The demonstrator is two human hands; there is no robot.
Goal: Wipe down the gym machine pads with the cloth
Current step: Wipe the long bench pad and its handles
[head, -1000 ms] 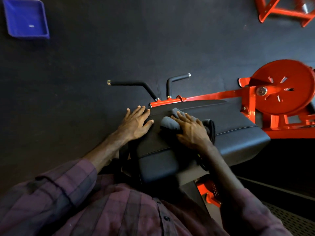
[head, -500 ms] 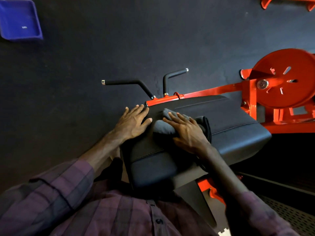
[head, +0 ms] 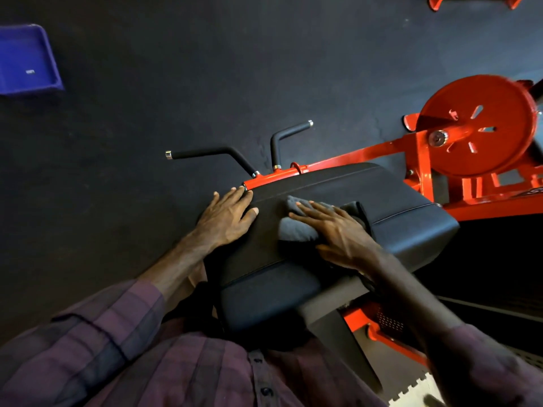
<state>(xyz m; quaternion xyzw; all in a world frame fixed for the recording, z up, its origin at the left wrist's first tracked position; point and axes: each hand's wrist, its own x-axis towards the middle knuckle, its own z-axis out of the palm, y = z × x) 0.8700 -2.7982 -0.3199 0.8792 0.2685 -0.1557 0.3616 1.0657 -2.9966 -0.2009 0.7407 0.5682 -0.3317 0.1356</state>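
A blue tray [head: 28, 60] lies on the dark floor [head: 147, 113] at the upper left of the frame. Toward the middle, two black handles [head: 211, 155] rise from the red frame [head: 367, 155]. Below them the left hand [head: 224, 218] rests flat on the left edge of the black pad [head: 396, 201], fingers [head: 235, 195] spread. Just right of it, mid-frame, the right hand [head: 338, 233] presses the grey cloth [head: 295, 229] onto the pad, fingers straight and slightly apart. A red wheel [head: 482, 124] stands at the right.
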